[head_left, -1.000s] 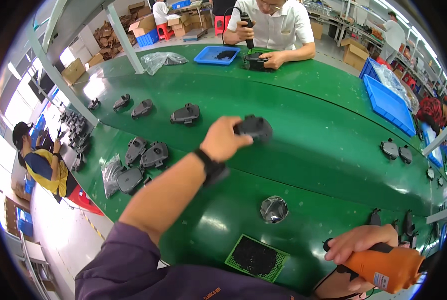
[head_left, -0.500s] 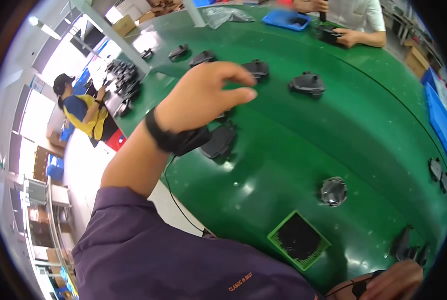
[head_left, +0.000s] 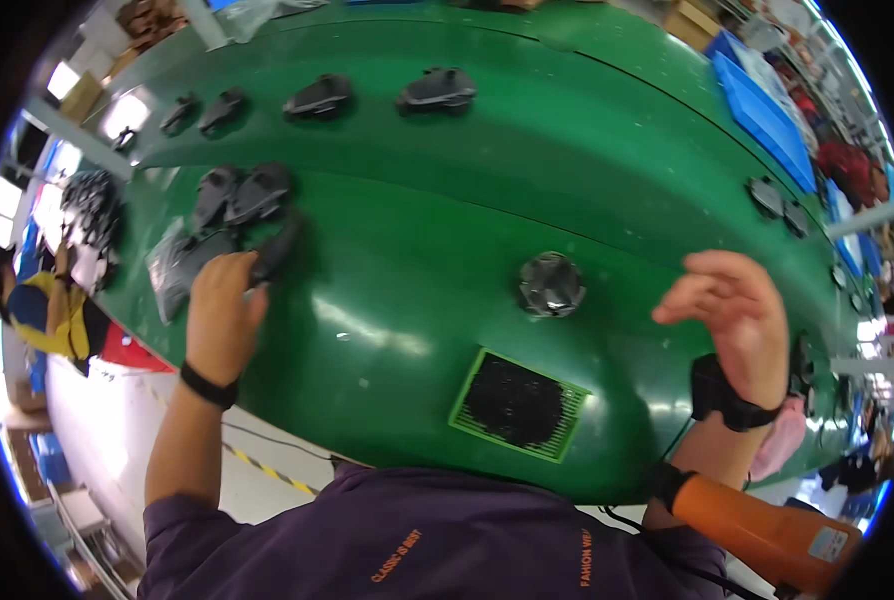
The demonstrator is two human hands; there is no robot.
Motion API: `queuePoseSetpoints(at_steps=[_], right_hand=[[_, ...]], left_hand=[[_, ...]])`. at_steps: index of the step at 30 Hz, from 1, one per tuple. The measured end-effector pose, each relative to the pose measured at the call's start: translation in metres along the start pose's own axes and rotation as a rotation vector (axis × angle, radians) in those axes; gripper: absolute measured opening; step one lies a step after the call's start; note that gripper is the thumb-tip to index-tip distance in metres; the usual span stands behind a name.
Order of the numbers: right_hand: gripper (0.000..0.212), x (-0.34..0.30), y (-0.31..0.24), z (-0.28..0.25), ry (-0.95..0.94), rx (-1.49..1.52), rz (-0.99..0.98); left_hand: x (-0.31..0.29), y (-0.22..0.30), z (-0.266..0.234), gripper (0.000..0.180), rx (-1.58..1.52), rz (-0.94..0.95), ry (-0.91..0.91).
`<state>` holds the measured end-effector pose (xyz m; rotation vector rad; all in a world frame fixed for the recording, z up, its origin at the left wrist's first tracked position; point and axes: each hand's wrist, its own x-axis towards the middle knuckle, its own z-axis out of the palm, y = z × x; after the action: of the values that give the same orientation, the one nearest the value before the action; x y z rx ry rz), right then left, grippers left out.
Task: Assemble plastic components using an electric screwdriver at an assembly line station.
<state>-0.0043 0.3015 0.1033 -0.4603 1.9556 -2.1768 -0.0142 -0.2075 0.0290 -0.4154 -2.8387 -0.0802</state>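
My left hand [head_left: 223, 310] is at the left of the green table, its thumb and fingers closed on a dark plastic housing [head_left: 279, 245] blurred by motion. Right beside it lie more dark housings [head_left: 259, 192], and a clear plastic bag [head_left: 169, 270] sits at the group's left edge. Over the table's right part my right hand [head_left: 735, 315] is raised, fingers loosely bent and apart, holding nothing. An orange power screwdriver [head_left: 767, 530] is near my right forearm. Between my hands stand a round shiny dish [head_left: 552, 285] and a green tray [head_left: 567, 440] of small black pieces.
Along the far side of the green table [head_left: 397, 270] runs a row of dark housings [head_left: 439, 90]. A blue bin [head_left: 762, 120] is at the far right, near two more parts [head_left: 779, 205]. On the left a person in a yellow vest [head_left: 52, 315] stands by a pile of dark parts [head_left: 92, 215].
My view has swung to the right. My left hand, earlier open and empty above the table, is now down at the housings, closed on one. My right hand has risen from the lower right.
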Motion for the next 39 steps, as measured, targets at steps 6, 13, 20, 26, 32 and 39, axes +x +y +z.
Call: queuePoseSetpoints(at_steps=[6, 13, 20, 26, 32, 39], right_hand=[[0.052, -0.013, 0.03, 0.01, 0.235, -0.409, 0.16], [0.036, 0.001, 0.049, 0.028, 0.308, -0.027, 0.351], [0.035, 0.002, 0.083, 0.026, 0.353, 0.002, 0.46], [0.036, 0.002, 0.095, 0.024, 0.298, -0.004, 0.557], [0.04, -0.018, 0.063, 0.0, 0.405, -0.418, 0.434], [0.043, -0.1, -0.024, -0.016, 0.077, 0.062, -0.401]], left_hand=[[0.07, 0.099, -0.018, 0.028, -1.383, -0.282, -0.341], [0.119, 0.206, 0.022, 0.035, -1.715, -0.095, -0.789], [0.123, 0.212, 0.041, 0.038, -1.596, -0.208, -0.781], [0.119, 0.207, 0.056, 0.04, -1.574, -0.255, -0.802], [0.108, 0.198, 0.02, 0.032, -1.195, 0.071, -0.367], [0.057, 0.235, 0.01, 0.021, -0.695, 0.799, -0.317]])
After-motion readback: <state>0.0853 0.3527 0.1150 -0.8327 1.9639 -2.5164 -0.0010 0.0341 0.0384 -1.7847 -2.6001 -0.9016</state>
